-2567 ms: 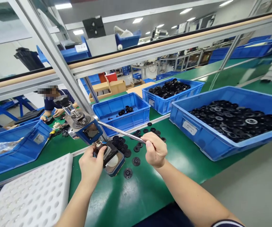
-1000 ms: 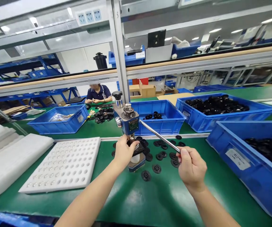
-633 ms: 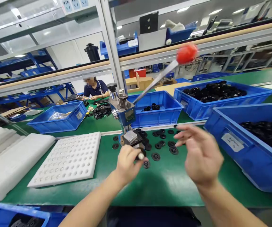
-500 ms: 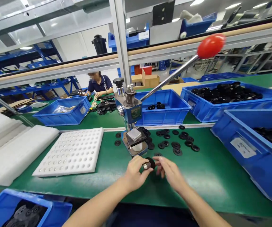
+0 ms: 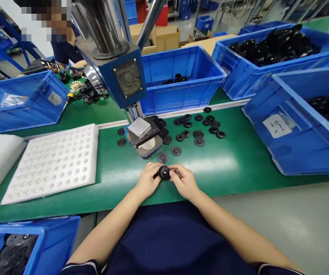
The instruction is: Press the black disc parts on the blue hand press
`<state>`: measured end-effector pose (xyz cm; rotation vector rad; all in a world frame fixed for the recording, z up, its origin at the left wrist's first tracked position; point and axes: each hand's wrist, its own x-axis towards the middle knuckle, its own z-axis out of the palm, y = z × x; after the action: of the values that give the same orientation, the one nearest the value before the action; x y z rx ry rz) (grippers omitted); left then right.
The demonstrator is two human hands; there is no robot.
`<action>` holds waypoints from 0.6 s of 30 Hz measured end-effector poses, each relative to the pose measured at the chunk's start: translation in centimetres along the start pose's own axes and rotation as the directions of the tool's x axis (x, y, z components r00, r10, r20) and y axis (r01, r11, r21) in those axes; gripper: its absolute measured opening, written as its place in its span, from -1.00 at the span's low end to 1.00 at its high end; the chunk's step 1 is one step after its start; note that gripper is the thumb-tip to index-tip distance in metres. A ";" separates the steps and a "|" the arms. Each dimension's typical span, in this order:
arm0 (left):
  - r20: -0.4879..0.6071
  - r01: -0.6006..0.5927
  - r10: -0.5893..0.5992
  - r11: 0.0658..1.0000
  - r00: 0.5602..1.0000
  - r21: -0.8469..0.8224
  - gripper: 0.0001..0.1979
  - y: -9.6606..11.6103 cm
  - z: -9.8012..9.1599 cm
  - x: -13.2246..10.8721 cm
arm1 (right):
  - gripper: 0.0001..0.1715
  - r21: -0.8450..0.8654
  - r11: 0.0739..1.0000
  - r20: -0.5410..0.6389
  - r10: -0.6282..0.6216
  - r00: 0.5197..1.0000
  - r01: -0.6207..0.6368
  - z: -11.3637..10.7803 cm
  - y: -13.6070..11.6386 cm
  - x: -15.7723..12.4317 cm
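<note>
Person's left hand (image 5: 148, 179) and right hand (image 5: 184, 181) pinch a round black part (image 5: 163, 172) below frame centre; upper right, two blue bins (image 5: 257, 73) hold heaped black pieces (image 5: 277, 46); upper centre, a crate (image 5: 178, 98) holds a few; lower left, a box (image 5: 56, 240) holds dark discs (image 5: 14, 252)

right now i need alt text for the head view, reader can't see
Left hand holds a round black part, right hand touching it, at a green workbench. Nearby are a blue press, black discs, blue bins and a white foam tray.

No writing can be read on the press nameplate (image 5: 128, 81) or the white bin labels (image 5: 278, 125).
</note>
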<state>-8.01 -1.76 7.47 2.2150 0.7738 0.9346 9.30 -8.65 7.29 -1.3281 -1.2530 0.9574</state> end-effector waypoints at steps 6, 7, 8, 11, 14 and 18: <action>-0.011 0.021 -0.022 1.000 1.000 -0.015 -0.87 0.6 -0.3 0.4 | -0.76 0.018 1.000 0.002 -0.016 1.000 0.016 0.2 -0.4 0.1; -0.019 0.021 -0.022 1.000 1.000 -0.016 -0.87 0.6 -0.2 0.4 | -0.76 0.020 1.000 0.002 -0.017 1.000 0.017 0.3 -0.4 0.1; -0.025 0.022 -0.022 1.000 0.999 -0.017 -0.87 0.6 -0.2 0.4 | -0.77 0.021 1.000 0.001 -0.018 1.000 0.018 0.3 -0.4 0.1; -0.034 0.028 -0.029 0.999 0.999 -0.016 -0.87 0.6 -0.1 0.4 | -0.77 0.023 1.000 0.000 -0.018 1.000 0.018 0.3 -0.4 0.1; -0.032 0.032 -0.032 0.999 0.999 -0.013 -0.88 0.5 -0.1 0.3 | -0.78 0.022 1.000 0.001 -0.019 1.000 0.019 0.3 -0.4 0.2; -0.054 0.052 -0.051 0.998 0.997 0.021 -0.85 0.0 0.0 0.0 | -0.77 0.012 1.000 0.017 -0.026 1.000 0.026 0.5 -0.5 0.3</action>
<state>-8.01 -1.77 7.53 2.1867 0.8662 0.9675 8.76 -8.36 7.76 -1.2939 -1.2729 0.9589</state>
